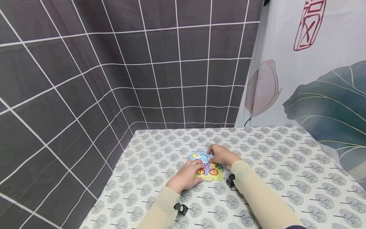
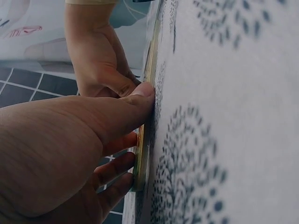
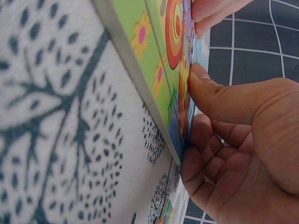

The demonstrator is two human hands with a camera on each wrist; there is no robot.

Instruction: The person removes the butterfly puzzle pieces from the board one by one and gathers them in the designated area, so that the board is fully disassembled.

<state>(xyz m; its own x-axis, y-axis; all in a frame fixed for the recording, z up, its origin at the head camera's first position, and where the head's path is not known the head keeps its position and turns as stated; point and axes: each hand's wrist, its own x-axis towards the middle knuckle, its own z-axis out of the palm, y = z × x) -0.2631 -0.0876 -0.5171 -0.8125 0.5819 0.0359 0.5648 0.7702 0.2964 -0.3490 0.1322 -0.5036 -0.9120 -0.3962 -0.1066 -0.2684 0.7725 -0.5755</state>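
A flat, square puzzle board [image 1: 216, 176] with a purple-bodied butterfly lies on the table. My left hand [image 1: 187, 175] holds its left side, fingertips on the picture and the thumb [image 2: 142, 93] at the near edge. At the far right corner is my right hand [image 1: 224, 155]. Its thumb [image 3: 205, 88] presses on the picture's face, while the other fingers [image 3: 194, 172] curl at the board's edge. In the right wrist view, the board [image 3: 140, 42] shows green ground, flowers and a ringed wing. Whether a loose piece sits under the right fingers is hidden.
The table wears a white cloth [image 1: 160, 163] printed with grey trees. A dark gridded curtain [image 1: 160, 76] stands behind and left, a pale leaf-printed one [image 1: 266, 86] at right. A small colourful thing [image 3: 166, 212] shows low in the right wrist view.
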